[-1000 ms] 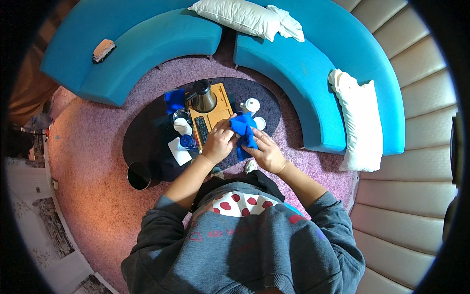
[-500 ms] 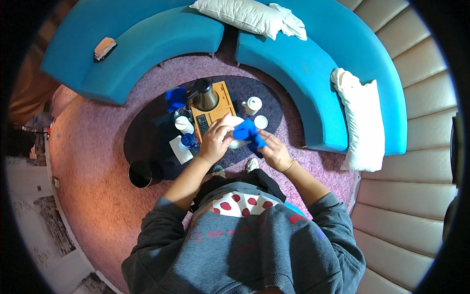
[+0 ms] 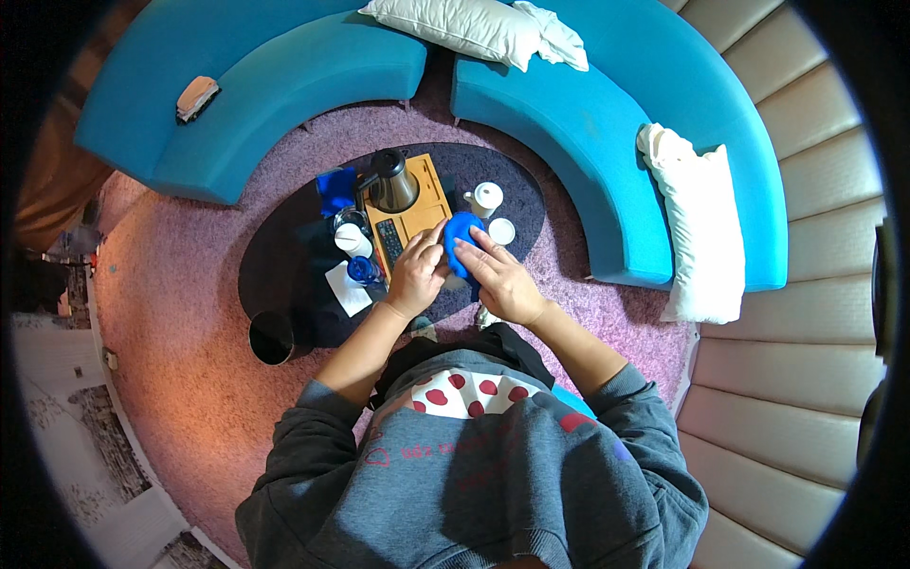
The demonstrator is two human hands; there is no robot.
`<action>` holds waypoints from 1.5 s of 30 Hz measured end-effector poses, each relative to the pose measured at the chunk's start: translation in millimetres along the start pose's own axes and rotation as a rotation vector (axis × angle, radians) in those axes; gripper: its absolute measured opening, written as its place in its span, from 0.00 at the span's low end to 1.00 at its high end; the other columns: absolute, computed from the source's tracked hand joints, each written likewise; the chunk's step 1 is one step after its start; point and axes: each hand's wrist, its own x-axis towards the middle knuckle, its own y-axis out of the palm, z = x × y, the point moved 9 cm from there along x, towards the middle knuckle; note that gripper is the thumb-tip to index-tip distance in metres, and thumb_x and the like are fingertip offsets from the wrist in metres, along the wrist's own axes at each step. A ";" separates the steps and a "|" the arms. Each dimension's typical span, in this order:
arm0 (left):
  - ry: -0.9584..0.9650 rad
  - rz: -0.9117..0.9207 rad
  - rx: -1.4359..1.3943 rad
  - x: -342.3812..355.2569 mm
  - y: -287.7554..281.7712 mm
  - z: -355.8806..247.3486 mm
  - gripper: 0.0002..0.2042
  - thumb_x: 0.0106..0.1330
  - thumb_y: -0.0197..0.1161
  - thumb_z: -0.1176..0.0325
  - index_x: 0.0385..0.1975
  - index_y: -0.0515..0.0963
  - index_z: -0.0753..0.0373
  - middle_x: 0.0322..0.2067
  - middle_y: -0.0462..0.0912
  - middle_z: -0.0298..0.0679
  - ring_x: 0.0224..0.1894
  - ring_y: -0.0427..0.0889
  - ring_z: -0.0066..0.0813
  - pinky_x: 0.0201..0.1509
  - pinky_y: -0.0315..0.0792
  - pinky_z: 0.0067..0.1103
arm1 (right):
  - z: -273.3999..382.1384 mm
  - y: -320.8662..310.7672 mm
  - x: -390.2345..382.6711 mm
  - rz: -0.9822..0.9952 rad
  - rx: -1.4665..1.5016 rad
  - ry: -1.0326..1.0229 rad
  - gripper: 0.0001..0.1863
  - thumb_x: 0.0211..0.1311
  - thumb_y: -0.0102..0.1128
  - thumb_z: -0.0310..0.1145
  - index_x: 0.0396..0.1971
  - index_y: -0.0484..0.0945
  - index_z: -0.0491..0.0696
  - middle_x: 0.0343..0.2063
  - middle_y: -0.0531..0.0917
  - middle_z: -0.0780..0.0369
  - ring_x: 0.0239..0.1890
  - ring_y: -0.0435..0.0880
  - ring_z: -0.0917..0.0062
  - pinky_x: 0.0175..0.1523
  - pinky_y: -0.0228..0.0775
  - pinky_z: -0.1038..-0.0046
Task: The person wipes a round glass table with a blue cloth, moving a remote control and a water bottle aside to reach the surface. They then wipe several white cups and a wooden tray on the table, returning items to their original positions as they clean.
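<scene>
While the left hand (image 3: 417, 275) curls its fingers at the blue cloth's (image 3: 461, 239) 9 o'clock edge, the right hand (image 3: 509, 284) grasps the cloth from 4 o'clock, its fingers laid over the top. Exactly what the left grips cannot be told, since the cloth covers it. The cloth is bunched between both hands, above the dark oval table (image 3: 519, 194). From it, a metal kettle (image 3: 396, 190) stands on a wooden tray (image 3: 432, 196) at 10 o'clock, a white lidded mug (image 3: 485, 198) at 1, a white paper (image 3: 348, 290) at 8, and a white pillow (image 3: 703, 232) on the turquoise sofa (image 3: 569, 171) at 3.
</scene>
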 end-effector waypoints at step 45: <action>-0.179 0.068 0.036 -13.6 78.0 65.3 0.10 0.46 0.58 0.81 0.29 0.69 0.64 0.56 0.66 0.45 0.52 0.70 0.45 0.52 0.68 0.29 | -80.8 69.9 -32.9 -0.075 0.102 0.393 0.31 0.41 0.44 0.12 0.51 0.70 0.42 0.57 0.65 0.48 0.58 0.64 0.52 0.60 0.59 0.63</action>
